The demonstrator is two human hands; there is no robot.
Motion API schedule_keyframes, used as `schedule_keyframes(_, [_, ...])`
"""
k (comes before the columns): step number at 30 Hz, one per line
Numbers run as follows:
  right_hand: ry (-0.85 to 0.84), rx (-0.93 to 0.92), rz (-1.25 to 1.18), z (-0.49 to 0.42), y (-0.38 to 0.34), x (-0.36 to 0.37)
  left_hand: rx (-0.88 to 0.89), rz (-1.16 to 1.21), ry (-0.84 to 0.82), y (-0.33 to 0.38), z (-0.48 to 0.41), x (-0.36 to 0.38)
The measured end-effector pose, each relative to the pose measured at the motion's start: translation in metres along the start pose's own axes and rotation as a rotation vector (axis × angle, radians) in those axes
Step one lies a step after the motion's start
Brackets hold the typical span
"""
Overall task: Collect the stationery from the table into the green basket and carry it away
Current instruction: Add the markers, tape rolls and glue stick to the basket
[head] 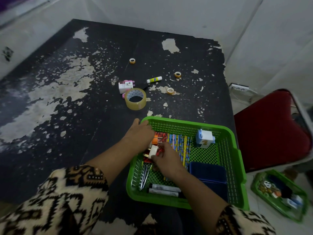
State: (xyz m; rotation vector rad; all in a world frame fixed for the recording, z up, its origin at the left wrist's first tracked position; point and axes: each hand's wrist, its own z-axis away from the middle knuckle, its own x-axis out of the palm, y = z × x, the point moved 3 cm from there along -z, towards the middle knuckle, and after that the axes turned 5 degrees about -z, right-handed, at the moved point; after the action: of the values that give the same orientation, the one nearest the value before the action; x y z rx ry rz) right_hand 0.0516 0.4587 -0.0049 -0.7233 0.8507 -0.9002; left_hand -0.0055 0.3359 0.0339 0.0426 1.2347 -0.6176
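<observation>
The green basket [237, 167] sits at the near right of the black table. It holds patterned pencils [181, 141], a blue and white sharpener [205, 138], a dark blue box [208, 172], two markers [164, 189] and scissors [145, 175]. My right hand [166, 161] pinches a white binder clip [153, 151] inside the basket. My left hand [139, 131] reaches over the basket's far left corner, its fingers at an orange clip [155, 139]. On the table lie a big clear tape roll [136, 98], a pink and white sharpener [126, 85], a glue stick [154, 79] and three small tape rolls [132, 60].
A red chair [271, 129] stands right of the table. A second green basket [279, 192] with small items lies on the floor at the right. A white power strip [239, 88] lies by the wall. The table's paint is peeling.
</observation>
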Motion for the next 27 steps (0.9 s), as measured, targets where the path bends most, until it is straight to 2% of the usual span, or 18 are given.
schedule_keyframes(3, [0.037,0.028,-0.091,0.001,0.002,0.006,-0.011,0.115,-0.122,-0.002,-0.009,0.007])
schedule_keyframes(7, [0.05,0.01,-0.085,-0.002,-0.002,0.005,-0.039,0.291,-0.289,-0.007,-0.019,0.008])
schedule_keyframes(9, [0.087,-0.012,-0.034,-0.002,-0.005,-0.004,-0.046,0.426,-0.197,-0.015,-0.017,0.011])
schedule_keyframes(12, [0.179,-0.059,-0.022,-0.004,-0.011,-0.021,-0.018,0.541,0.071,-0.025,0.001,0.01])
schedule_keyframes(17, [0.303,-0.332,0.209,-0.027,-0.042,-0.039,-0.119,0.887,0.435,-0.044,0.012,0.006])
schedule_keyframes(19, [0.328,-0.421,0.328,-0.045,-0.057,-0.041,-0.18,1.0,0.484,-0.056,0.006,0.012])
schedule_keyframes(22, [0.333,-0.458,0.466,-0.074,-0.076,-0.046,-0.312,1.117,0.477,-0.074,-0.005,0.025])
schedule_keyframes(24, [0.244,-0.376,0.488,-0.095,-0.083,-0.047,-0.399,1.136,0.461,-0.088,-0.014,0.037])
schedule_keyframes(27, [0.062,-0.156,0.55,-0.121,-0.089,-0.044,-0.506,1.094,0.48,-0.119,-0.035,0.047])
